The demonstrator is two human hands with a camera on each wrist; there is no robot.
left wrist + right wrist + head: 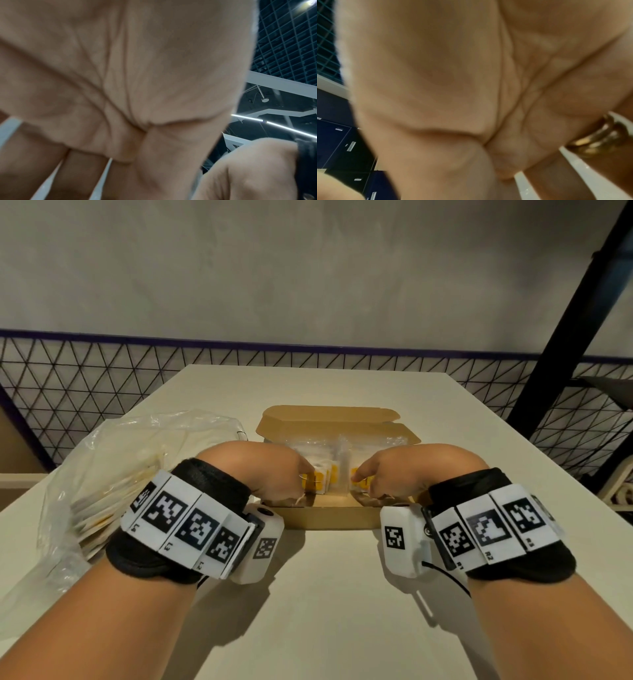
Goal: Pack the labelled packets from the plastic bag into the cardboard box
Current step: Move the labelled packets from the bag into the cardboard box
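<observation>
An open cardboard box (329, 518) sits mid-table, holding upright clear packets with yellow labels (334, 470). Both hands are bent down into its near side. My left hand (301, 478) touches the left group of packets, thumb on a yellow label. My right hand (364, 479) touches the right group the same way. The fingertips are hidden behind the hands and the box wall. Each wrist view is filled by a blurred palm, the left hand (120, 81) and the right hand (453, 81), with fingers running straight and spread. A clear plastic bag (113, 460) on the left holds more packets (92, 517).
The pale table (325, 618) stretches bare between me and the box. A black wire-mesh fence (102, 364) runs behind the table's far edge. A dark slanted post (565, 337) stands at the right. A gold ring (597, 139) is on a right finger.
</observation>
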